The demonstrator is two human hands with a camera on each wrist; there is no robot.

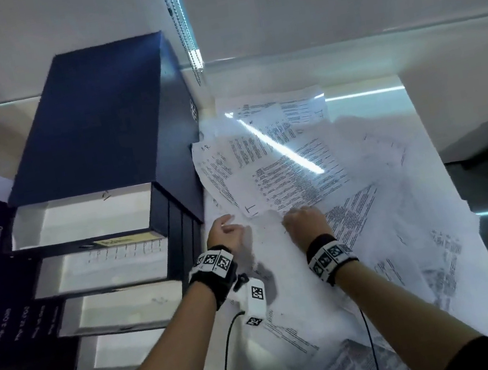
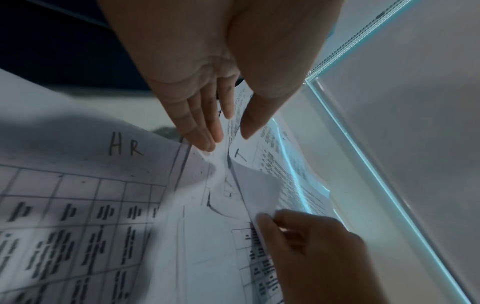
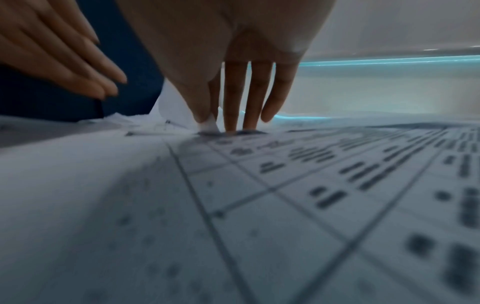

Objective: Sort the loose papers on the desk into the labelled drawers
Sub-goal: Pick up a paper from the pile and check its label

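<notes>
Right hand [image 1: 304, 223] pinches T-marked paper's [image 1: 286, 178] near edge.

Both forearms reached forward, bare, dark sleeves pushed back near elbows, marker-printed bands on wrists. Left hand [image 1: 226, 236] hovered low, fingers [image 2: 205, 127] straight and close together, thumb apart, holding nothing. Right hand [image 1: 306, 224] was knuckles-up, thumb and forefinger pinching corner of sheet [image 3: 207, 124], other fingers pointing down with two tips touching surface below.
</notes>
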